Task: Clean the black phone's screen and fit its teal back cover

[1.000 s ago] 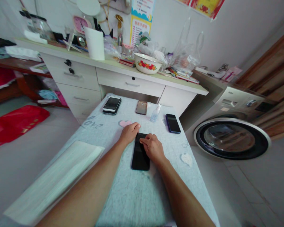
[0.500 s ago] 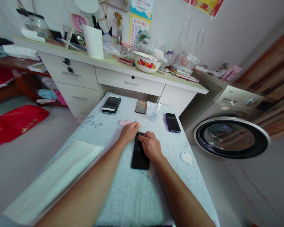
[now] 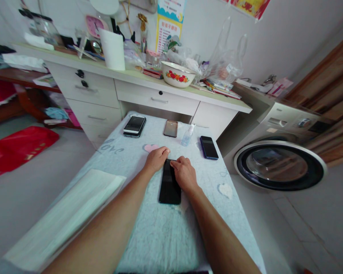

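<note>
A black smartphone (image 3: 169, 190) lies flat on the cloth-covered table, its dark screen facing up. My left hand (image 3: 157, 158) is curled at the phone's upper left corner, thumb on top and the other fingers largely hidden. From the right, my right hand (image 3: 185, 173) rests over the phone's upper right part, fingers bent and pressed together on the glass. Whatever those right fingertips hold, if anything, is too small to make out. Beyond the hands stand a clear spray bottle (image 3: 188, 135) and a brownish phone case (image 3: 170, 128).
Two stacked phones (image 3: 134, 126) sit at the table's far left, another phone (image 3: 209, 147) at the right. A folded pale cloth (image 3: 65, 217) lies along the left side. Behind is a white desk (image 3: 157, 97) bearing a flowered bowl (image 3: 178, 76); a washing machine (image 3: 277, 165) stands right.
My right hand has slid slightly to the right on the phone, its fingertips shifting away from the middle of the upper screen. My left hand stays in place.
</note>
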